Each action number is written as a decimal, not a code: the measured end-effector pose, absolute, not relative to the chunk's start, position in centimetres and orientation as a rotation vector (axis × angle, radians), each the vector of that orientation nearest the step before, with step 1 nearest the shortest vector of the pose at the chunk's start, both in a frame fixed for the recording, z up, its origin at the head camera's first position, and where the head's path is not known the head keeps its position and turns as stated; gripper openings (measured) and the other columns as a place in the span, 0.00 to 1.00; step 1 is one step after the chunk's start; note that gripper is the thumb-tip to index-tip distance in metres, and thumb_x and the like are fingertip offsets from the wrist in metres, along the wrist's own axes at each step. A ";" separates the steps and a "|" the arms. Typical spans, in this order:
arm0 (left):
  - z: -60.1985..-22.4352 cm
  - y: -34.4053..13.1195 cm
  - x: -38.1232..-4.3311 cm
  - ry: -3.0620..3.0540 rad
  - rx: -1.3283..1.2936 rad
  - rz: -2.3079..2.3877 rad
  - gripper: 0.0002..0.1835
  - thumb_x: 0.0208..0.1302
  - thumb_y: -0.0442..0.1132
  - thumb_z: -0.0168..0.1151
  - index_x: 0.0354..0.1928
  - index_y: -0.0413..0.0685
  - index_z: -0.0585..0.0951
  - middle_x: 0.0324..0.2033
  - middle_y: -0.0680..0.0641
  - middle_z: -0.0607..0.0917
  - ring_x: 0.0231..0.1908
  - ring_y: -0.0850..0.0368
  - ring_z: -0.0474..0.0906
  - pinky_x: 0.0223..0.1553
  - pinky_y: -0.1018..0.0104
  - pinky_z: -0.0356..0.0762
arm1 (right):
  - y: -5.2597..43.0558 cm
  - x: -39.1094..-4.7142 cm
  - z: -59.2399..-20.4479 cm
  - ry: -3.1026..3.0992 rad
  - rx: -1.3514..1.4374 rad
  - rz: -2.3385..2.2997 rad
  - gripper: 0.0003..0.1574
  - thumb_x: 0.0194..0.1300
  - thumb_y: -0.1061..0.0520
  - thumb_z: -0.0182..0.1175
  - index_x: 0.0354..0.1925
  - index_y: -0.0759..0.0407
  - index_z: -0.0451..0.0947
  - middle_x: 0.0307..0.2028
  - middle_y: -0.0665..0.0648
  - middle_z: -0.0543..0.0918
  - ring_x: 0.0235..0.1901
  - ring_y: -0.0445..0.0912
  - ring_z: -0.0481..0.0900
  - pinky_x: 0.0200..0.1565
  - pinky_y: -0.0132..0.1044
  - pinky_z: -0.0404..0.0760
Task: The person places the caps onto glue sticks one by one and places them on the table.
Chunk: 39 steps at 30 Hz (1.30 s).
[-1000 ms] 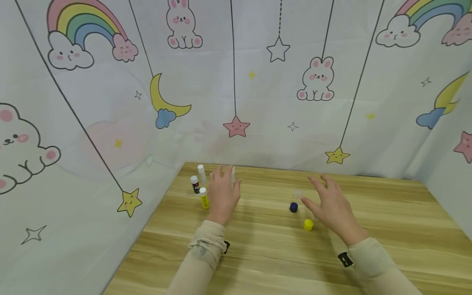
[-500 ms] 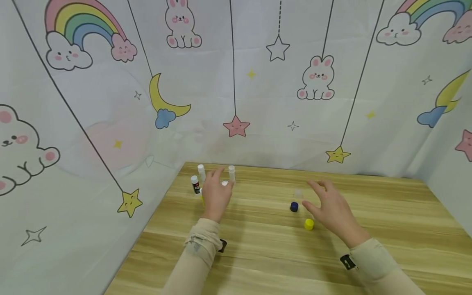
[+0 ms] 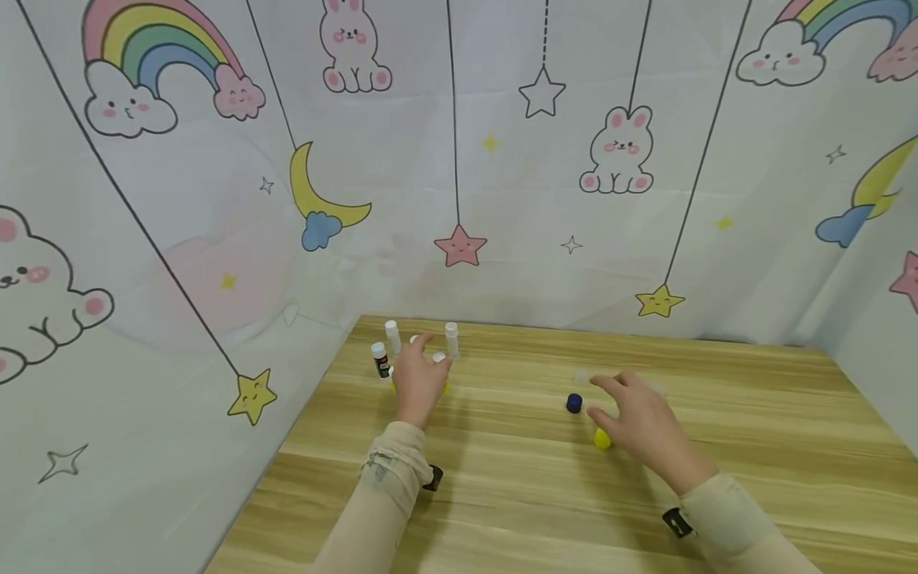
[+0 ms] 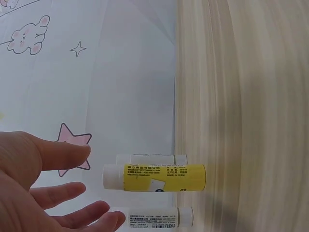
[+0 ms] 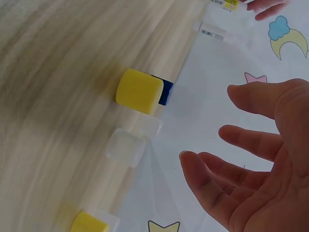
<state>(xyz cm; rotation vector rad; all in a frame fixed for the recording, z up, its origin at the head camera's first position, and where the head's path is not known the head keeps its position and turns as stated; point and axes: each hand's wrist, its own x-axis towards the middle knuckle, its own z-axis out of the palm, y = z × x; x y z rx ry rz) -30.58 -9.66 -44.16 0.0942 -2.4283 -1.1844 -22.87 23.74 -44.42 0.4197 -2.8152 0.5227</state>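
Observation:
Glue sticks stand upright at the table's back left: one white (image 3: pixel 452 340), one with a black label (image 3: pixel 381 360), and a yellow one (image 4: pixel 164 178) with printed text. My left hand (image 3: pixel 419 386) hovers among them, fingers loosely bent and apart, holding nothing; it hides part of the group in the head view. My right hand (image 3: pixel 641 422) is held above several loose caps, its thumb and fingers spread with nothing between them. Below it lie a yellow cap (image 5: pixel 140 91), partly covered in the head view, a dark blue cap (image 3: pixel 574 403) and a translucent cap (image 5: pixel 126 147).
Wood-grain table (image 3: pixel 502 494) with its back edge against a white curtain (image 3: pixel 516 279) printed with rabbits, stars and rainbows. A second yellow cap (image 5: pixel 89 223) shows low in the right wrist view. Black wrist straps sit on both sleeves.
My left hand has shifted slightly left and toward me, uncovering the white glue stick behind it. My right hand's fingers have come down and now overlap the yellow cap in the head view.

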 end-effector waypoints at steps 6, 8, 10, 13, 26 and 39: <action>-44.7 -9.8 -30.9 -2.436 0.115 -1.213 0.26 0.55 0.37 0.78 0.57 0.41 0.83 0.51 0.37 0.84 0.53 0.39 0.80 0.50 0.43 0.78 | 23.6 -22.8 -45.0 -2.835 0.432 0.499 0.21 0.62 0.51 0.71 0.51 0.59 0.84 0.42 0.60 0.81 0.29 0.46 0.78 0.31 0.46 0.80; -44.8 -9.8 -31.0 -2.435 0.126 -1.231 0.26 0.56 0.37 0.77 0.57 0.40 0.83 0.52 0.37 0.84 0.53 0.39 0.80 0.50 0.43 0.78 | 23.6 -22.8 -45.2 -2.860 0.434 0.491 0.19 0.62 0.51 0.71 0.48 0.59 0.85 0.40 0.59 0.81 0.28 0.46 0.77 0.32 0.46 0.80; -44.8 -9.8 -31.0 -2.432 0.141 -1.253 0.26 0.56 0.36 0.77 0.58 0.39 0.82 0.53 0.37 0.84 0.53 0.39 0.80 0.49 0.43 0.79 | 23.6 -22.8 -45.2 -2.887 0.437 0.493 0.18 0.62 0.52 0.71 0.47 0.59 0.85 0.39 0.59 0.81 0.28 0.45 0.77 0.32 0.46 0.80; -45.0 -9.8 -31.2 -2.438 0.167 -1.278 0.27 0.56 0.35 0.76 0.59 0.39 0.82 0.53 0.38 0.84 0.53 0.40 0.80 0.48 0.44 0.79 | 23.6 -22.7 -45.3 -2.929 0.434 0.503 0.17 0.62 0.53 0.70 0.47 0.60 0.85 0.39 0.58 0.80 0.27 0.44 0.74 0.32 0.45 0.79; -46.0 -9.5 -31.4 -2.518 0.185 -1.260 0.29 0.56 0.36 0.71 0.60 0.33 0.78 0.43 0.36 0.87 0.45 0.38 0.82 0.47 0.44 0.78 | 23.4 -22.8 -46.5 -2.976 0.423 0.505 0.19 0.57 0.56 0.73 0.48 0.59 0.85 0.38 0.56 0.80 0.29 0.45 0.75 0.34 0.45 0.80; -47.5 -9.2 -31.6 -2.470 0.275 -1.352 0.21 0.53 0.32 0.76 0.50 0.37 0.82 0.42 0.38 0.86 0.45 0.40 0.82 0.48 0.46 0.77 | 23.3 -22.7 -46.9 -2.960 0.458 0.487 0.19 0.51 0.62 0.75 0.44 0.59 0.86 0.34 0.54 0.79 0.31 0.47 0.77 0.35 0.46 0.80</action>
